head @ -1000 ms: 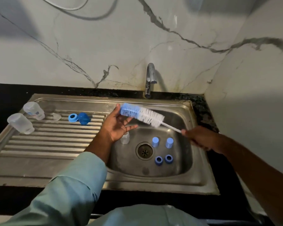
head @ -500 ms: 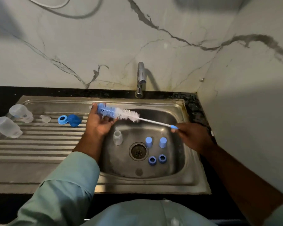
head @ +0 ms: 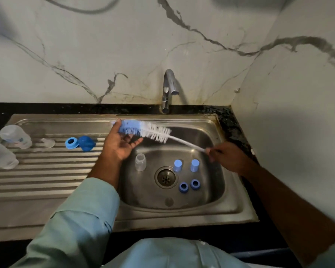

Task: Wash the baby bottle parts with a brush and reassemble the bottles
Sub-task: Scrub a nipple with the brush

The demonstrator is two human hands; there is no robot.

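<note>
Dim, uneven light with dark lower corners, wide-angle bending at the edges, slight motion blur.

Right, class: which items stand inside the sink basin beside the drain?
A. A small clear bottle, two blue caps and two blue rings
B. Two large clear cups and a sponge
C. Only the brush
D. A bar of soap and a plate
A: around the drain stand a bottle, two caps and two rings.
</note>
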